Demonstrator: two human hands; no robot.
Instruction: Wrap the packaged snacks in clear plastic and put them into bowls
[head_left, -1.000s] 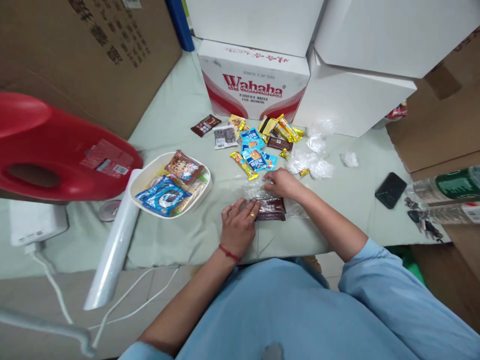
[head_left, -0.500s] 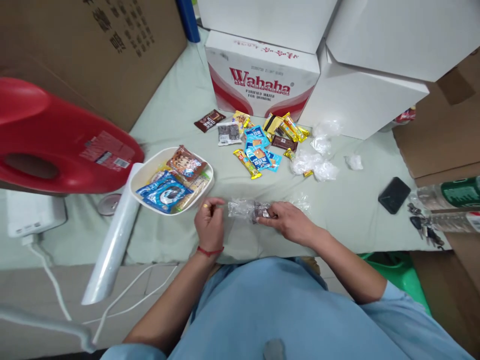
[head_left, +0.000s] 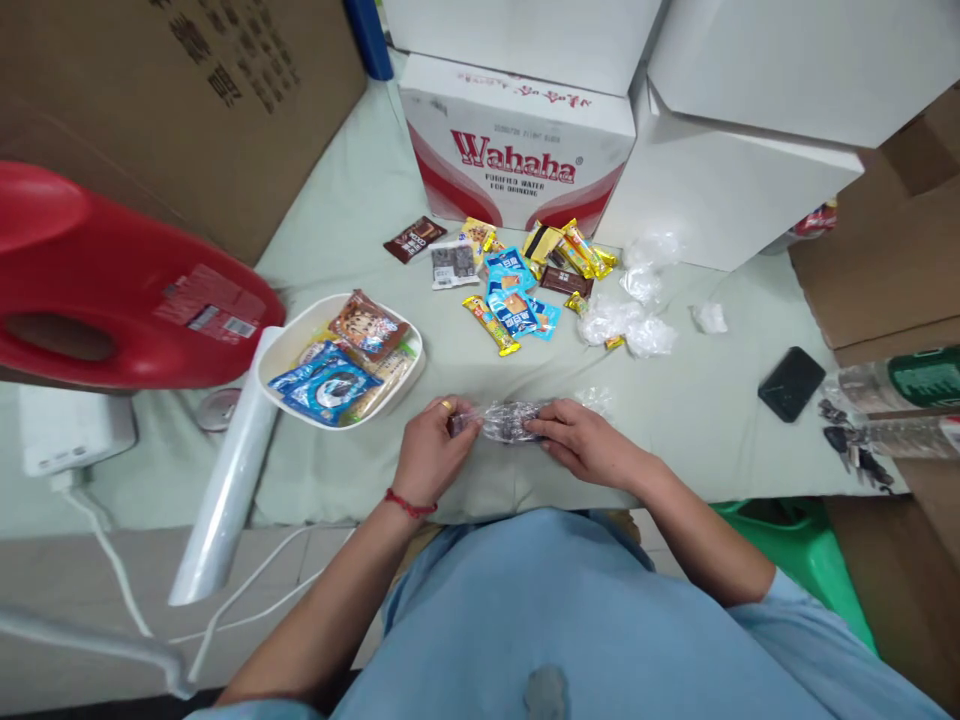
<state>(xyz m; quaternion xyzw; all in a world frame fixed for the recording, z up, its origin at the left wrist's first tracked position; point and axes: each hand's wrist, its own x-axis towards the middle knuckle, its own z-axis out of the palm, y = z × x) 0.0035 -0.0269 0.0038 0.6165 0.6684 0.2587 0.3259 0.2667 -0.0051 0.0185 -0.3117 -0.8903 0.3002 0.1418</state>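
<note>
On the green tablecloth (head_left: 360, 260), left hand (head_left: 431, 450) back by right hand (head_left: 585, 445), both pinching the film-wrapped snack (head_left: 506, 420).

A film-wrapped brown snack bar (head_left: 508, 421) lies between the left hand (head_left: 429, 452) and right hand (head_left: 589, 445), at the front of the pale green clothed table (head_left: 697, 400). A white plastic bowl (head_left: 300, 318) sits to its left. Loose foil snack packets (head_left: 517, 300) lie behind it, before a white cardboard carton (head_left: 517, 140).

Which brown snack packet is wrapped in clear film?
The packet held between left hand and right hand; the other brown packets lie bare near the Wahaha box.
</note>
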